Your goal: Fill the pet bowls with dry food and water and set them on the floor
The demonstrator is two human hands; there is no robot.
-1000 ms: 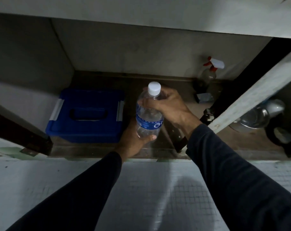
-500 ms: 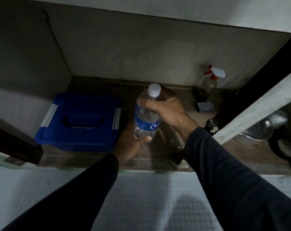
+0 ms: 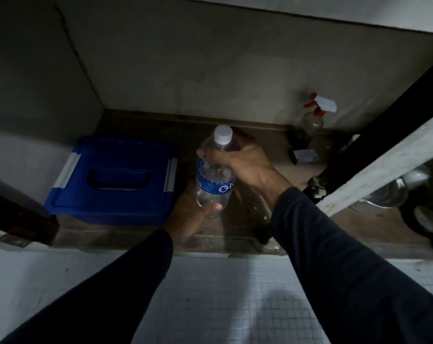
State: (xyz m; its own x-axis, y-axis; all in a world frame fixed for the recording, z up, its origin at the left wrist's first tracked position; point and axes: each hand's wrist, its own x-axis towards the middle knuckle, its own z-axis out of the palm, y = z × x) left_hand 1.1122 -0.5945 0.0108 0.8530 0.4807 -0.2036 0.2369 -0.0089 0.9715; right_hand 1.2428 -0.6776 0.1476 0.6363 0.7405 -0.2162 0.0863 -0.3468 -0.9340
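Dim light fills a low cupboard (image 3: 210, 70) with a worn brown shelf (image 3: 141, 234) above pale floor tiles (image 3: 223, 306). On the shelf's left sits a blue lidded box (image 3: 116, 180) with a recessed handle; it may hold the dry food, though nothing shows its contents. Metal pans (image 3: 389, 192) lie at the far right, past a pale door edge, and a spray bottle (image 3: 312, 117) stands at the back. No pet bowls are visible. Near the middle, just right of the box, a person in dark sleeves holds a clear water bottle (image 3: 214, 180) upright. The right hand (image 3: 245, 162) wraps its shoulder below the white cap (image 3: 223, 135); the left hand (image 3: 193, 214) cups its base, thumb on the front. To lift it out well, keep it upright, support the base, and clear the shelf's front lip before twisting the cap.
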